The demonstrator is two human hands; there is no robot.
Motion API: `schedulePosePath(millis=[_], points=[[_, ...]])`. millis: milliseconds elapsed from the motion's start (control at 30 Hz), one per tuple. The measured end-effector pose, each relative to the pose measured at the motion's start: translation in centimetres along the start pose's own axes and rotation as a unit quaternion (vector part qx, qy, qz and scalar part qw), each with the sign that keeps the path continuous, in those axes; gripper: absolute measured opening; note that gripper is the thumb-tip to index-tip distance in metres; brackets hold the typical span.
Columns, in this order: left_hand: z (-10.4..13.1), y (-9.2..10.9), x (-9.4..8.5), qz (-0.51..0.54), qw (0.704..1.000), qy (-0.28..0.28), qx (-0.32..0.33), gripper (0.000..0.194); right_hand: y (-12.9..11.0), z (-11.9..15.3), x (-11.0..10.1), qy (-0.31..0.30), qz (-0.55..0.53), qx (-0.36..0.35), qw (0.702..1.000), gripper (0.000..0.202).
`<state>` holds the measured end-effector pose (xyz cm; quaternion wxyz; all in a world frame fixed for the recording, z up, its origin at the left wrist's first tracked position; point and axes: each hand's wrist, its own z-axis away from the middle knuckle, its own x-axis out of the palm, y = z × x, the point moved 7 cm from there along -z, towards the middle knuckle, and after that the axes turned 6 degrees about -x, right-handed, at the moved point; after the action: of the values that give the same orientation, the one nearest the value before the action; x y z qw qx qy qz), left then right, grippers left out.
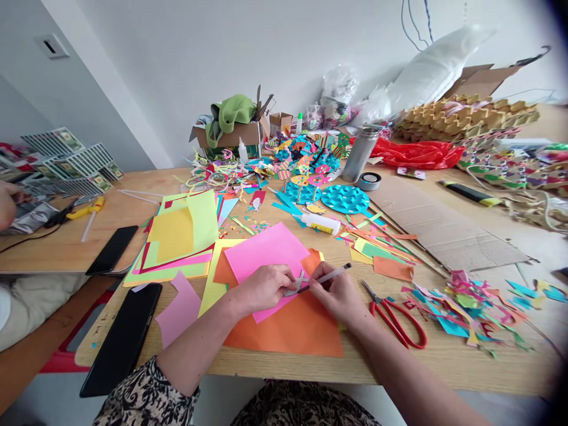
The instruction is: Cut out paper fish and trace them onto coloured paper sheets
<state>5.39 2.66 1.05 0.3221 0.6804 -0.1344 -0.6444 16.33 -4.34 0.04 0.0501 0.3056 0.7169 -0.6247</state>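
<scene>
My right hand (338, 294) is closed around a slim pen (335, 273) with a pale barrel and a dark end. The pen's tip points left, at a small grey paper cutout (302, 280) with pointed arms. Fingers of my left hand (268, 288) are bunched together and pin this cutout down from the other side. Beneath it lies a sheet of pink paper (268, 251), set at an angle. Orange paper (293, 331) and yellow paper (213, 284) show under the pink sheet. My fingers hide part of the cutout.
Red-handled scissors (394, 316) lie right of my right hand, near colourful paper scraps (470, 307). A glue bottle (322, 223), blue egg-carton discs (344, 199) and a metal flask (360, 155) stand behind. Left are stacked papers (177, 236), a black phone (124, 337) and another person's arm (44, 355).
</scene>
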Motion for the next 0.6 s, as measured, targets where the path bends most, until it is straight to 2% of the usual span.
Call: schedulePosePath(millis=[200,600], points=[[0.2,0.5,-0.1,-0.019,1.000,0.008,-0.004,0.024,0.1,-0.1,-0.4,0.020,0.014,0.011,1.000,0.012],[0.6,1.1,0.6,-0.124,0.992,0.007,-0.027,0.021,0.4,-0.2,-1.0,0.046,0.039,0.016,0.998,0.011]])
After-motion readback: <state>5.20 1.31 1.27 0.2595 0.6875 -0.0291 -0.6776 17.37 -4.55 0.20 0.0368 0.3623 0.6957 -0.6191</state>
